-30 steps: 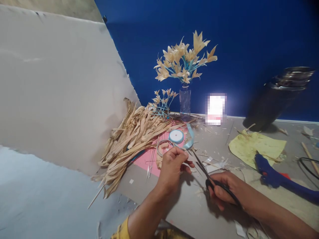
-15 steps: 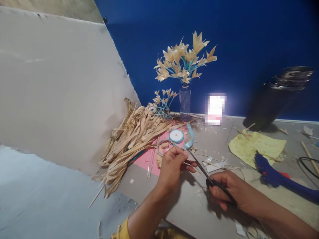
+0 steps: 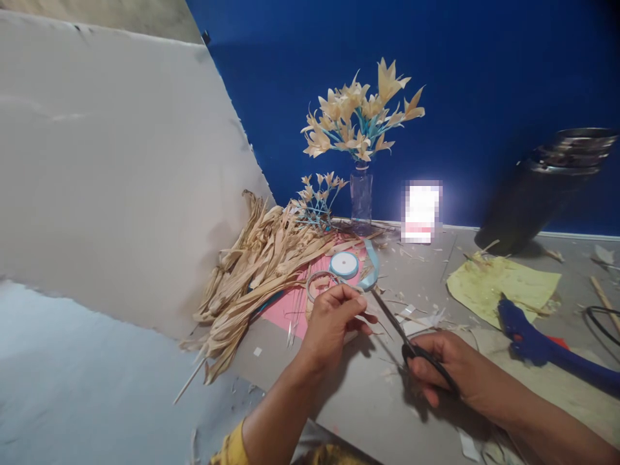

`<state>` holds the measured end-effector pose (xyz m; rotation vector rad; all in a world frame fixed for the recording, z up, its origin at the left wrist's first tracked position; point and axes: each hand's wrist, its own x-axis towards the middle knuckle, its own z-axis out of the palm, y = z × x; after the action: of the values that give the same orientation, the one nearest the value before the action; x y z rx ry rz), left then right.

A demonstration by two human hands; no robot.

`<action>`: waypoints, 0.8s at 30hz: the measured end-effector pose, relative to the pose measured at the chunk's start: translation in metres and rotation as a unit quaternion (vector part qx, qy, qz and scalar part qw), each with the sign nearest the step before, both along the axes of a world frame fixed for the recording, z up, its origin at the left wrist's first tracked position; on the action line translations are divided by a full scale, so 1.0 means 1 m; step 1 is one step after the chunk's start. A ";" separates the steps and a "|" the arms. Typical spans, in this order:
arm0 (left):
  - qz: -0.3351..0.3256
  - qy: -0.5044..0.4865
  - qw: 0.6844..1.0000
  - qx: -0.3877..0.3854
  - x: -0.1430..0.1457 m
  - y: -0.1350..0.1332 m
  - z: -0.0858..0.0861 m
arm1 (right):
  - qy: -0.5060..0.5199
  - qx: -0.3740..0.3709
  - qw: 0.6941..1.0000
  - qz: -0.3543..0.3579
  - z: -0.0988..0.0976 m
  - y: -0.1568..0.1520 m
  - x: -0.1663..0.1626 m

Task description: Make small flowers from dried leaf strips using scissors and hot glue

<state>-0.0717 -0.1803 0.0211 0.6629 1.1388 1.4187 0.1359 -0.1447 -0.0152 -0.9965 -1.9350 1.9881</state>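
Note:
My right hand (image 3: 448,368) grips the black handles of a pair of scissors (image 3: 394,323). Their blades look closed together and point up and left, the tips just beyond my left fingers. My left hand (image 3: 332,326) is pinched, thumb against forefinger; whatever sits between them is too small to make out. Just behind that hand lie a ring-shaped roll (image 3: 310,284), partly covered by it, and a spool of light blue ribbon (image 3: 343,265). A loose curl of blue ribbon (image 3: 371,266) rests to the spool's right, near the scissor tips.
Dried husks (image 3: 266,258) are heaped at left on pink paper (image 3: 285,313). Behind stand a clear bottle (image 3: 361,200) of husk flowers (image 3: 358,116) and a smaller bunch (image 3: 320,200). At right are yellow paper (image 3: 513,281), a blue glue gun (image 3: 537,345) and a dark tumbler (image 3: 533,194).
The scissors have shifted slightly away from my left fingers, with their tips a little farther up and right. My left hand keeps its pinch. The whole view has shifted slightly.

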 end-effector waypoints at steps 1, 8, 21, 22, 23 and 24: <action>0.005 -0.006 1.000 -0.002 0.002 -0.001 0.000 | 0.008 0.002 1.000 -0.019 0.000 0.000 -0.001; -0.006 -0.088 0.996 -0.014 0.027 -0.004 -0.009 | 0.074 0.010 0.972 -0.224 0.001 0.000 -0.004; -0.043 -0.150 0.986 -0.055 0.059 -0.009 -0.021 | 0.115 0.029 0.934 -0.337 0.001 0.002 -0.002; -0.043 -0.158 0.985 -0.055 0.060 -0.010 -0.021 | 0.115 0.031 0.932 -0.342 0.003 0.002 -0.002; -0.041 -0.162 0.984 -0.052 0.060 -0.011 -0.021 | 0.113 0.035 0.930 -0.348 0.004 0.002 -0.002; -0.041 -0.161 0.985 -0.049 0.061 -0.012 -0.021 | 0.111 0.040 0.929 -0.351 0.005 0.001 -0.003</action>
<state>-0.0105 -0.1922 0.0000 0.3890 0.9093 1.3346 0.1332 -0.1435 -0.0100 -1.1665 -1.2721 1.5120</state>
